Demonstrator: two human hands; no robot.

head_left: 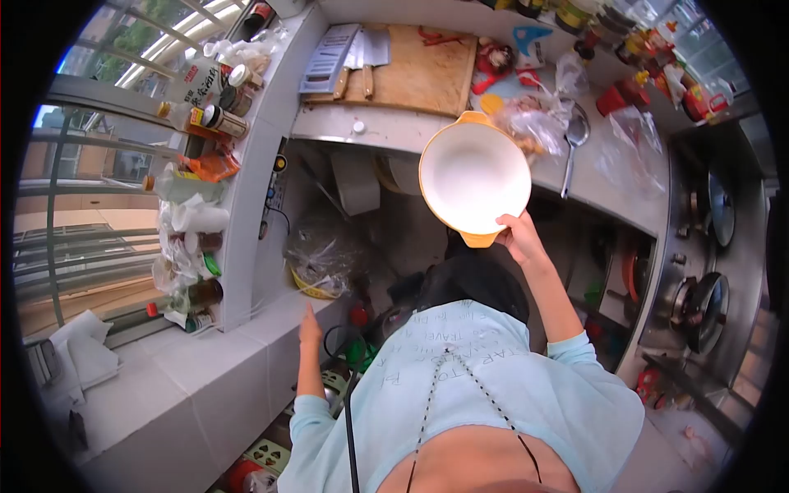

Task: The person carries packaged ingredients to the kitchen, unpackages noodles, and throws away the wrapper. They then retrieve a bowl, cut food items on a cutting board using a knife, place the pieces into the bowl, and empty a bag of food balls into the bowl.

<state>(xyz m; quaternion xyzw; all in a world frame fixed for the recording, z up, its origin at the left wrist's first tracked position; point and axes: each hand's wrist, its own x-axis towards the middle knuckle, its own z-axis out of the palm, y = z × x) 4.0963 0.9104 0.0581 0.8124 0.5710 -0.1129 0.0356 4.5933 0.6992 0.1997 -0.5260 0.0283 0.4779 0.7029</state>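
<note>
My right hand [523, 239] grips a round bowl [475, 177] by its near edge, thumb over the rim beside one of its two yellow lug handles. The bowl is white inside with a yellow rim, holds nothing visible, and tilts so its inside faces me. It is held out just in front of the counter edge. At my left side, my left hand [310, 329] hangs with its fingers stretched out, seen edge-on, and no object shows in it. Closest to that hand are the tiled ledge and a yellow basket [316, 287] with clear plastic over it.
Beyond the bowl, a wooden cutting board [429, 70] carries two cleavers [367, 56]. A metal ladle [576, 135] and plastic bags lie to its right. Bottles and jars [223, 121] line the left windowsill. A stove with lidded pans [708, 312] stands at the right.
</note>
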